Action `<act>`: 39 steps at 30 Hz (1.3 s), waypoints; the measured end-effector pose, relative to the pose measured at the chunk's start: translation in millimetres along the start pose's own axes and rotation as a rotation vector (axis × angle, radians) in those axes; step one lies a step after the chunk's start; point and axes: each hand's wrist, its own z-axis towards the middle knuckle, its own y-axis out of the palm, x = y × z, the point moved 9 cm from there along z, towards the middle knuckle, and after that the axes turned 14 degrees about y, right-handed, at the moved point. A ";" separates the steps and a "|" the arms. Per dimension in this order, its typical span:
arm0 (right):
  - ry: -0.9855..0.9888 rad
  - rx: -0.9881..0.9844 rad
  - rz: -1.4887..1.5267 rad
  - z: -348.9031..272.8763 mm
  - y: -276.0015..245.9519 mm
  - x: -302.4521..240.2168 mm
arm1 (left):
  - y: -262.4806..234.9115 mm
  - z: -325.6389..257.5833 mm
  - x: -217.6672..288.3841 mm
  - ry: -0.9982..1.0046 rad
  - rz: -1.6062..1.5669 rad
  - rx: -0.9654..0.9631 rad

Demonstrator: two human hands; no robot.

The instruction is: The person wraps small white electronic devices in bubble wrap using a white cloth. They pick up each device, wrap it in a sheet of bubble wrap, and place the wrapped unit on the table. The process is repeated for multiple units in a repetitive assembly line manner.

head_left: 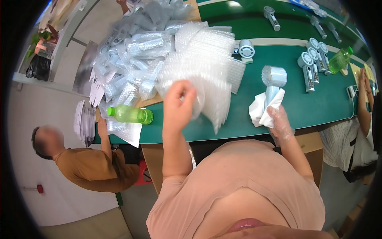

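My right hand [281, 122], in a thin clear plastic glove, grips a light-blue handheld fan [274, 76] by its handle, with a white cloth [259, 108] wrapped around it. The fan stands upright with its round head at the top. My left hand [181, 101] is raised at the near edge of a stack of bubble-wrap bags [203, 55]. Its fingers are curled in a pinch against a loose, clear bag edge [198, 98]; the fingertips are partly hidden.
Wrapped fans [147, 44] lie heaped at the far left. A green bottle [131, 114] lies at left, another bottle [341, 59] at right. Several unwrapped fans [308, 69] rest on the green table [207, 131]. A co-worker [95, 163] sits at left; another person's arm [363, 99] is at right.
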 end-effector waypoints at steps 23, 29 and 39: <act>0.070 -0.067 0.055 24.2 25.2 9.4 | -47.0 56.3 -116.9 0.194 0.710 -0.135; 0.096 0.027 0.066 12.1 21.8 6.6 | 2.2 39.2 -43.9 -0.053 0.903 -0.380; 0.169 -0.086 0.046 21.0 24.9 11.6 | -10.1 79.9 10.8 0.267 0.602 -0.035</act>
